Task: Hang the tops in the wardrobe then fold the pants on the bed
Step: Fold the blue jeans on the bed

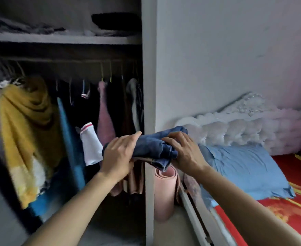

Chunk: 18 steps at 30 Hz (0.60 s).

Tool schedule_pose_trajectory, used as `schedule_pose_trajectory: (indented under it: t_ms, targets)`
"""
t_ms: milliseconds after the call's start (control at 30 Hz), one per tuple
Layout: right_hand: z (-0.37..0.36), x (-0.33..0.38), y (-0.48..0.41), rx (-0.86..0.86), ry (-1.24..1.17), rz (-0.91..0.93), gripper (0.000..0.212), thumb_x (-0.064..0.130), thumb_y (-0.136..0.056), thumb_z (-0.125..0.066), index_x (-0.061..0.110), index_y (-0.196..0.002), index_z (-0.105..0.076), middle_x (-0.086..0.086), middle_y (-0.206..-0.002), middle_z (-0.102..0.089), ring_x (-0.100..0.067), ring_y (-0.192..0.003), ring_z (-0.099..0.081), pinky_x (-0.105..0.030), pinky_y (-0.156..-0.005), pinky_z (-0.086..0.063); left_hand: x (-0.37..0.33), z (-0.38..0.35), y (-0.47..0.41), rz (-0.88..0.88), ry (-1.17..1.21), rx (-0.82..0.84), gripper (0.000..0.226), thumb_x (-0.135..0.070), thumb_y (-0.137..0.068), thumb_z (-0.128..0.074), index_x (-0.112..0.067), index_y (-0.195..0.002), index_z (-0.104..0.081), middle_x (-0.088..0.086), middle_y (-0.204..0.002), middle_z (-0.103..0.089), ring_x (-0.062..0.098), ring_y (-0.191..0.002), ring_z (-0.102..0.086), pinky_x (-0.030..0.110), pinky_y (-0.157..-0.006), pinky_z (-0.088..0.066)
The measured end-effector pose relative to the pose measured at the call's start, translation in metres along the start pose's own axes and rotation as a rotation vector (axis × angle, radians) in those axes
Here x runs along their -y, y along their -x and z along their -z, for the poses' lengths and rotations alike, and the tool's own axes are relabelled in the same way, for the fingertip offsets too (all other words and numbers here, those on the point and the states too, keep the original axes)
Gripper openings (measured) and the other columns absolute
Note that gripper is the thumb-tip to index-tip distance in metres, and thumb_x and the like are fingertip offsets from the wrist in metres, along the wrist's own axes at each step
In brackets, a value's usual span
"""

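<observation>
mustard-yellow cloth (pixel 25 121) hangs at the far left of the wardrobe (pixel 148 77), with a blue garment (pixel 70 139) just to its right. above them a rail (pixel 75 60) runs under a shelf (pixel 62 39) and carries dark tops, a white sleeve (pixel 90 144) with a red band, and a pink top (pixel 104 118) on hangers. blur softens this side.

in front of the wardrobe's right panel, the left hand (pixel 118 155) grips the left end of a folded bundle of jeans (pixel 153 144), its fingers wrapped round the denim. the right hand (pixel 185 153) clamps the bundle's right end, fingers bent over the cloth. the jeans are held in the air between the two hands, level with the lower hanging clothes, near the gap between the wardrobe and the bed (pixel 288 210).

below them a pink roll (pixel 165 190) stands upright on the floor beside the panel. further right a blue pillow (pixel 249 167) lies on the bed's red patterned sheet, just in front of a white tufted headboard (pixel 243 128) by the far wall.
</observation>
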State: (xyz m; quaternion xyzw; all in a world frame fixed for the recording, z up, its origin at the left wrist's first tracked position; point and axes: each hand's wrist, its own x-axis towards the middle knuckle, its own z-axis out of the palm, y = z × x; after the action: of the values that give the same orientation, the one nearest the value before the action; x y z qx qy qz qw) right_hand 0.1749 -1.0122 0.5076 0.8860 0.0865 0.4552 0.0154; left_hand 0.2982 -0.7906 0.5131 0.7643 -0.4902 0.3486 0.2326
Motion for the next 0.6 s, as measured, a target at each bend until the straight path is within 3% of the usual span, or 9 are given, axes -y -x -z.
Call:
schedule_pose_trajectory:
  t_ms: [100,200,267,400,467,600]
  targets:
    - [-0.030,0.035,-0.069,-0.033,-0.078,0.078,0.056,0.021,-0.076,-0.076,0.022,-0.126,-0.052,-0.005,-0.125,-0.052,-0.029,-0.101,-0.060,-0.036,-0.064,-0.053,0.058,0.044,0.004,0.060,-0.148,-0.068,0.105,0.002,-0.041,-0.087,-0.009,-0.139,-0.051,0.007,-0.113,-0.067,0.026,-0.106,-0.063,0.037,-0.093,-0.045]
    - [-0.049,0.058,-0.134,-0.103,-0.126,0.127,0.057,0.021,-0.076,-0.076,0.022,-0.127,-0.051,-0.005,-0.135,-0.054,-0.027,-0.107,-0.062,-0.033,-0.055,-0.055,0.101,0.085,-0.014,0.028,-0.301,-0.228,0.086,0.008,-0.050,-0.077,-0.007,-0.133,-0.056,0.008,-0.118,-0.067,0.028,-0.109,-0.062,0.041,-0.092,-0.047]
    - [-0.055,0.065,-0.178,-0.178,-0.174,0.170,0.060,0.020,-0.074,-0.080,0.019,-0.127,-0.052,-0.006,-0.140,-0.055,-0.025,-0.116,-0.061,-0.032,-0.065,-0.057,0.126,0.111,-0.033,-0.003,-0.384,-0.320,0.076,0.011,-0.058,-0.066,-0.006,-0.132,-0.057,0.008,-0.125,-0.065,0.031,-0.113,-0.061,0.046,-0.092,-0.048]
    - [-0.062,0.060,-0.263,-0.298,-0.222,0.264,0.058,0.014,-0.074,-0.082,0.013,-0.126,-0.057,-0.008,-0.139,-0.058,-0.025,-0.127,-0.057,-0.032,-0.097,-0.052,0.171,0.148,-0.083,-0.029,-0.547,-0.438,0.071,0.006,-0.064,-0.063,-0.007,-0.133,-0.056,0.010,-0.129,-0.062,0.034,-0.117,-0.058,0.049,-0.095,-0.046]
    - [-0.062,0.051,-0.307,-0.336,-0.217,0.287,0.052,0.011,-0.076,-0.079,0.010,-0.125,-0.061,-0.007,-0.138,-0.058,-0.025,-0.128,-0.056,-0.030,-0.101,-0.049,0.191,0.159,-0.112,-0.037,-0.601,-0.521,0.068,0.005,-0.067,-0.060,-0.009,-0.134,-0.055,0.010,-0.130,-0.062,0.034,-0.116,-0.058,0.048,-0.095,-0.045]
    - [-0.060,0.027,-0.392,-0.412,-0.209,0.347,0.049,0.014,-0.078,-0.075,0.011,-0.124,-0.060,-0.004,-0.130,-0.062,-0.023,-0.121,-0.059,-0.031,-0.096,-0.049,0.224,0.170,-0.180,-0.007,-0.711,-0.618,0.063,-0.001,-0.073,-0.058,-0.014,-0.134,-0.055,0.006,-0.130,-0.061,0.031,-0.115,-0.057,0.045,-0.093,-0.044]
